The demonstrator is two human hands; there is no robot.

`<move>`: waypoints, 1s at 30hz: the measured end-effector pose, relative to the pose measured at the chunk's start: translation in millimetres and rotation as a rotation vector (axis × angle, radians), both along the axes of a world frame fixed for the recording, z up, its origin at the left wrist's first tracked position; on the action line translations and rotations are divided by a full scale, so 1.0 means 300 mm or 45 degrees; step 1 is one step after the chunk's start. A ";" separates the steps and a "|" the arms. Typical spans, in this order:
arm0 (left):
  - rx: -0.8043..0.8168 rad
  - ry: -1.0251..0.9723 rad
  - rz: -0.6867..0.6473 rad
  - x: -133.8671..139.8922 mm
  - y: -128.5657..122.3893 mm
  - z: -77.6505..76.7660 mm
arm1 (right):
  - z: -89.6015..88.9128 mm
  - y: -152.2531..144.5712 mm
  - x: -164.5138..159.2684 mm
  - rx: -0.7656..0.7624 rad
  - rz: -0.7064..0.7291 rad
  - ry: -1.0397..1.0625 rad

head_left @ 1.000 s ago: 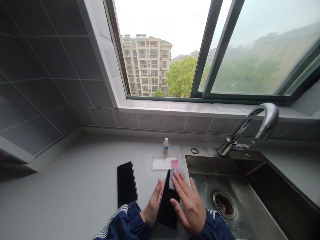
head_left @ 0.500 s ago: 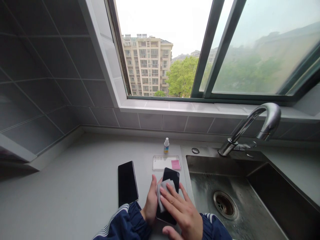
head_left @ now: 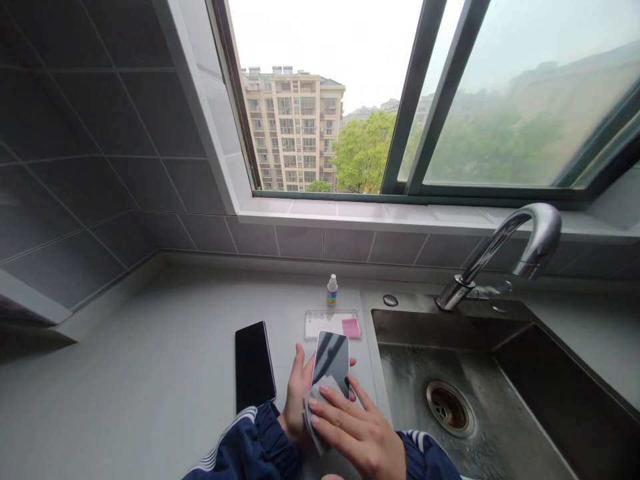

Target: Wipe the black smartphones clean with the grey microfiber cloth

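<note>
My left hand [head_left: 296, 393] cradles a smartphone [head_left: 332, 357] from beneath, its fingertips wrapped round the far right edge. The phone's dark screen faces up and carries streaky reflections. My right hand [head_left: 357, 427] presses a grey cloth [head_left: 316, 400] with a zigzag edge flat on the lower part of the screen. Beyond the phone lies a clear phone case [head_left: 320, 325] with a pink square [head_left: 351, 328] on its right end. Behind the case stands a small white-capped bottle [head_left: 333, 291]. Left of my hands, a second dark phone or tablet [head_left: 254, 367] rests on the counter.
At the right, a steel sink [head_left: 400, 373] is set into the grey-white counter [head_left: 150, 380], with a chrome faucet [head_left: 500, 247] arching over it. A round metal cap [head_left: 391, 301] sits at the sink's back left corner. An open sliding window [head_left: 320, 100] is behind.
My right hand has slid the cloth down the screen toward me, uncovering more of its upper part. The phone has tilted, so its screen now shows bright reflections.
</note>
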State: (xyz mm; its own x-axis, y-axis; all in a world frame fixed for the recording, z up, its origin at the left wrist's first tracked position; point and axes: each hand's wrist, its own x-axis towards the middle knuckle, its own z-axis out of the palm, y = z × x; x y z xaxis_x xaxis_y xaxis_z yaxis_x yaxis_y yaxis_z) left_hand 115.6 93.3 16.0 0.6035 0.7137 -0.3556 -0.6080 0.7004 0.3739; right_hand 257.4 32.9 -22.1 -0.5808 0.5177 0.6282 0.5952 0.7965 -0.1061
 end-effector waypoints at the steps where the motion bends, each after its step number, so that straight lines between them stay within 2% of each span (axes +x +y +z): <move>1: -0.001 0.009 -0.004 0.002 -0.004 0.002 | 0.002 0.000 -0.003 -0.002 -0.022 0.006; 4: 0.056 0.008 -0.029 0.011 -0.014 -0.006 | 0.016 -0.004 -0.012 -0.003 -0.111 0.043; 8: 0.211 -0.100 -0.057 0.014 -0.022 -0.046 | 0.047 -0.013 0.000 -0.133 -0.303 -0.024; 11: 0.361 -0.082 -0.080 0.007 -0.027 -0.066 | 0.055 -0.009 0.021 -0.196 -0.412 -0.080; 19: 0.669 -0.004 -0.143 0.016 -0.024 -0.044 | 0.035 -0.001 0.038 -0.235 -0.598 -0.078; 23: 0.665 0.027 -0.145 0.013 -0.023 -0.049 | 0.036 -0.002 0.034 -0.237 -0.606 -0.062; 26: 0.573 0.049 -0.120 0.007 -0.021 -0.053 | 0.030 0.001 0.030 -0.219 -0.586 -0.058; 30: 0.436 -0.066 -0.094 0.007 -0.014 -0.044 | 0.037 0.002 0.033 -0.166 -0.497 -0.078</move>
State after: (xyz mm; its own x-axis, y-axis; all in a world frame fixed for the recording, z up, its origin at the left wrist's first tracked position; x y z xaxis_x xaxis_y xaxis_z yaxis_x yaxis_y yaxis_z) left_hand 117.8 88.9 3.0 0.6689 0.7400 -0.0705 -0.5848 0.5824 0.5646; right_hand 267.2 33.4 -11.1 -0.3592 0.7793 0.5135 0.8584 0.4918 -0.1458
